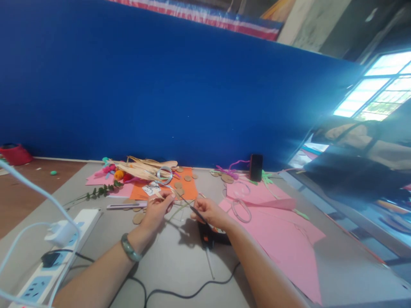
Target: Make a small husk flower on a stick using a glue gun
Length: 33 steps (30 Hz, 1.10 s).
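Observation:
My left hand, a green bangle on its wrist, pinches the end of something thin and pale between thumb and fingers. My right hand closes on a slim dark tool, its narrow end slanting up toward the left fingertips. Thin pale green strips lie between the two hands; which hand holds them I cannot tell. Below the right hand rests a black device, partly hidden, that resembles a glue gun, with a thin grey stick protruding toward me.
A white power strip and cables occupy the left. Behind my left hand are orange paper, raffia strands, cork-coloured discs and a lilac cutter. Pink paper and a black phone are right, before a blue partition.

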{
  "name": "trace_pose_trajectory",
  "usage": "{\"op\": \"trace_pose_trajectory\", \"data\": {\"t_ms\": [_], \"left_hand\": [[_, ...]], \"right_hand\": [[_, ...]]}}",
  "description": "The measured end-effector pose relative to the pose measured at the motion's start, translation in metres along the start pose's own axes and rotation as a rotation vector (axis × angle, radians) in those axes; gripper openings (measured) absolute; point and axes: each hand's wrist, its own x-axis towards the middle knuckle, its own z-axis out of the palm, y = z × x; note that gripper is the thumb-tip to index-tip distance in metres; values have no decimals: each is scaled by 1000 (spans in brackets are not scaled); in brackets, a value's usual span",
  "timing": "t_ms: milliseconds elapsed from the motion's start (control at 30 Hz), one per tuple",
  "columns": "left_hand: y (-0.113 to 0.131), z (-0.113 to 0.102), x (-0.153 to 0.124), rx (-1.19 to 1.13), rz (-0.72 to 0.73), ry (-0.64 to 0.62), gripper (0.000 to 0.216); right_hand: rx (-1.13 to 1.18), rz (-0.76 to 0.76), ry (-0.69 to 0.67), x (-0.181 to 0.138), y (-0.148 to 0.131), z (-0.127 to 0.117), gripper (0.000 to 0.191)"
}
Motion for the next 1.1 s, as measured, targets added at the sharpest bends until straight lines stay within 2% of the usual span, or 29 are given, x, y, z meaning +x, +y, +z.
{"op": "trace_pose_trajectory", "data": {"t_ms": [600, 800, 1100], "left_hand": [[0, 1, -2, -37, -11, -64, 26], [-1, 0, -2, -16, 2, -111, 23], [0, 4, -10, -29, -59, -142, 19]], "right_hand": [[3, 5, -46, -5, -6, -12, 50], [-45, -19, -49, -8, -6, -15, 44], [-95, -28, -201, -9, -7, -14, 35]]}}
